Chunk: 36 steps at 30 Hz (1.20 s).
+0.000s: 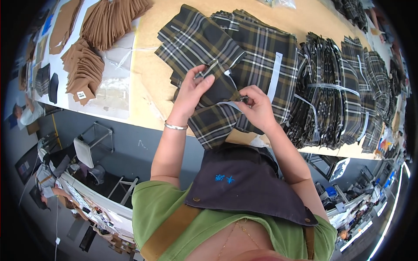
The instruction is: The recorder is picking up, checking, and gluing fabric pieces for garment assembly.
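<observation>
Over the plaid pieces on the table, my left hand [193, 89] is closed, thumb and fingers pinching a fold of dark plaid fabric [224, 89]. My right hand [257, 106] is also closed, with its fingertips pressed together at the right edge of that fabric. A small dark item shows at those fingertips, too small to name. A pale strip [229, 104] runs along the fabric just left of the right hand. Beneath and behind lie more plaid cut pieces [200, 37]. Beside them is a plaid stack [261, 56] with a pale paper strip [275, 77] on it.
Tied bundles of plaid pieces [324, 91] stand on the right of the wooden table [146, 87]. Brown fabric stacks [85, 67] lie at the left. Below the table edge are a white-seated chair [83, 151] and a metal frame. Other people work at the far left.
</observation>
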{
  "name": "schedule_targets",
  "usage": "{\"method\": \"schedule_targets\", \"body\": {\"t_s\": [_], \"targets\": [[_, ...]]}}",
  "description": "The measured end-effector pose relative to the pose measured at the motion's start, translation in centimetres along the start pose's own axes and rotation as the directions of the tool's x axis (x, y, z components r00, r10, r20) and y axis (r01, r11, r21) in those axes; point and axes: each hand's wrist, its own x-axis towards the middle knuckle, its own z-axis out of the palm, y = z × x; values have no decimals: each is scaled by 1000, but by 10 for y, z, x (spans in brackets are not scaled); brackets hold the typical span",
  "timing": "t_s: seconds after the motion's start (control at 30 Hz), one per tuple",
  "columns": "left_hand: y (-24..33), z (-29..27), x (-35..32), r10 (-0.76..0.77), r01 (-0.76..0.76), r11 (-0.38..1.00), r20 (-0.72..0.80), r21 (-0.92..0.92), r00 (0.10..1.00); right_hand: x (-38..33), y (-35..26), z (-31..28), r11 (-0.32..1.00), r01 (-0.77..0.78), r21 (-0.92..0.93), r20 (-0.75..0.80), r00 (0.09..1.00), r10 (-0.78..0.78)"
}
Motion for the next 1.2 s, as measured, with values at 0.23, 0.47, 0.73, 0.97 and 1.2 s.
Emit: {"method": "schedule_targets", "body": {"t_s": [0.23, 0.47, 0.73, 0.97, 1.2], "targets": [[4, 5, 18, 22, -19, 997, -43, 72, 999, -9, -2, 4, 995, 86, -56, -32, 996, -88], [22, 21, -6, 28, -22, 995, 68, -92, 997, -7, -20, -14, 984, 69, 161, -109, 993, -52], [47, 46, -29, 130, -109, 981, 123, -162, 984, 12, -42, -12, 900, 36, 434, -31, 999, -25], [47, 57, -40, 303, -298, 953, 131, -57, 944, -5, -80, -38, 958, 261, 121, -136, 960, -244], [47, 77, -50, 428, -435, 898, 98, 63, 898, -17, -86, -51, 946, 322, 36, -131, 940, -315]]}}
